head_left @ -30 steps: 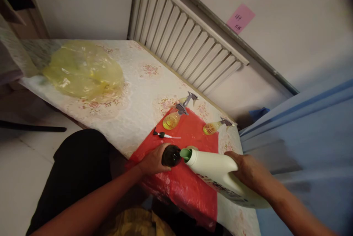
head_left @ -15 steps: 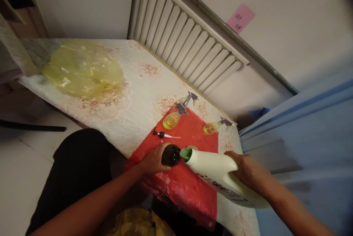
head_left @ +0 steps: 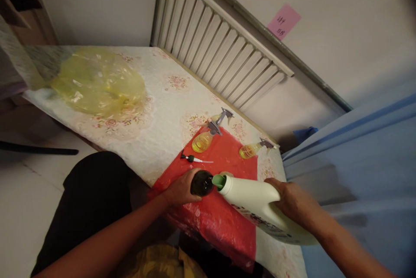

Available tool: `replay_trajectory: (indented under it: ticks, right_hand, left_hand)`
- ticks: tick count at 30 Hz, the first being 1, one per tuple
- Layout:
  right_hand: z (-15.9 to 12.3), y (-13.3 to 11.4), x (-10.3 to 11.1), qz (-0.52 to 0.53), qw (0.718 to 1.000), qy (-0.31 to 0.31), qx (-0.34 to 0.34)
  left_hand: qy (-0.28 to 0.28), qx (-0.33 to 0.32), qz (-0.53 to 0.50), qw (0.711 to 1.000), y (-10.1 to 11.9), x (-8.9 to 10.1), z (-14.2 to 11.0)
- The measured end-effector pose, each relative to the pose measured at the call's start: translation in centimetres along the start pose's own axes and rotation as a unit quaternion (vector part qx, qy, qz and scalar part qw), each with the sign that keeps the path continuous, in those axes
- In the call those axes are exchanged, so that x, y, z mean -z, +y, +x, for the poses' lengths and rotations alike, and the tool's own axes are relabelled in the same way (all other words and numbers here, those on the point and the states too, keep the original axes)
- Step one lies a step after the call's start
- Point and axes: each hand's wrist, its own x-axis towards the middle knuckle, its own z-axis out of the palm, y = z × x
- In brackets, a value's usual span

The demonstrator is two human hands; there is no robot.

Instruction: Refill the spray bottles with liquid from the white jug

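Observation:
My left hand is wrapped round a dark bottle above a red plastic sheet. In my right hand is the handle of a large pale green jug, tipped toward the left. Its green spout meets the mouth of the dark bottle; whether liquid flows is too small to tell. A black pump top with a thin clear tube lies on the red sheet, just beyond my left hand.
Beyond the pump top stand spray bottles with yellow liquid and grey triggers, another spray bottle to the right. A yellow plastic bag sits on the flowered tablecloth. A radiator and blue curtain border the table.

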Motion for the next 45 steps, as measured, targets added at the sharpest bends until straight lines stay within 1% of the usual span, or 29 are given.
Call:
replay_trajectory:
  ticks: [10, 18, 22, 32, 37, 41, 45]
  right_hand:
    - [0.04, -0.21, 0.28, 0.009, 1.000, -0.010, 0.004]
    - [0.00, -0.28, 0.26, 0.006, 1.000, -0.006, 0.001]
    - [0.14, -0.15, 0.19, -0.005, 1.000, 0.002, 0.011]
    - [0.13, -0.17, 0.24, -0.005, 1.000, -0.004, 0.001]
    - [0.22, -0.13, 0.19, -0.002, 1.000, -0.005, 0.013]
    - [0.16, -0.01, 0.04, -0.008, 1.000, 0.003, 0.014]
    - [0.02, -0.08, 0.02, 0.008, 1.000, -0.002, 0.016]
  left_hand:
    - [-0.002, -0.008, 0.001, 1.000, -0.04, 0.00, 0.04]
    - [-0.007, -0.003, -0.006, 1.000, 0.08, 0.09, 0.03]
    - [-0.007, 0.002, -0.007, 1.000, 0.16, 0.14, 0.02]
    - [-0.003, -0.001, -0.007, 1.000, -0.05, 0.00, 0.04]
    - [-0.004, -0.006, -0.005, 1.000, 0.18, 0.13, -0.01]
    - [-0.006, 0.001, -0.002, 1.000, 0.30, 0.23, -0.03]
    - [-0.006, 0.006, -0.002, 1.000, 0.13, 0.15, 0.02]
